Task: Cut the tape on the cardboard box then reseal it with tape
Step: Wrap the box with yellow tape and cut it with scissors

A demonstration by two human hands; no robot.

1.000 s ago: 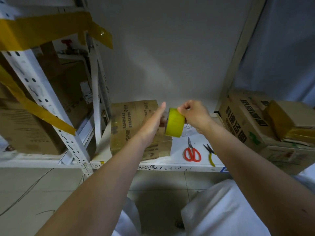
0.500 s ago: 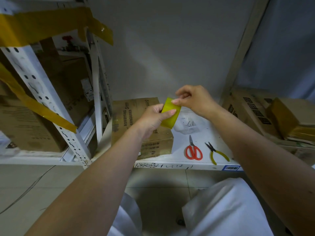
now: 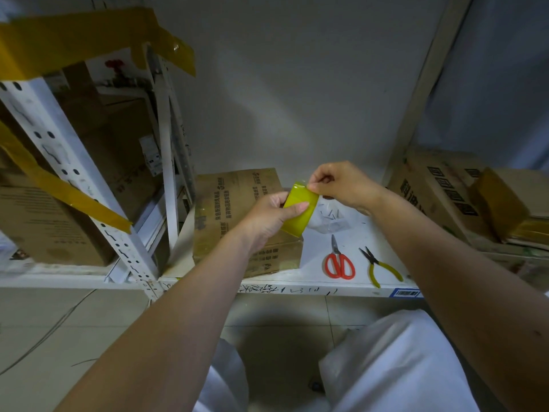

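From the head camera we see our left hand (image 3: 267,217) curled round a yellow-green roll of packing tape (image 3: 298,211), thumb lying across its outer band, holding it up above the white shelf (image 3: 320,285). Our right hand (image 3: 341,185) meets the roll at its top edge, fingers (image 3: 315,185) narrowed to a pinch on the tape's loose end — how much has lifted we cannot tell.

Just behind and below the roll lies the flat brown printed cardboard box (image 3: 231,215), resting on the shelf's left part with clear tape glinting on its front face.

To the right of the box, on the same shelf, lie red-handled scissors (image 3: 338,263) and, just beside them, yellow-handled pliers (image 3: 378,267) — apart from both hands. A stack of brown cartons (image 3: 445,191) sits at the far right; strips of yellow tape (image 3: 74,197) cross the white slotted upright (image 3: 74,179) on the left.
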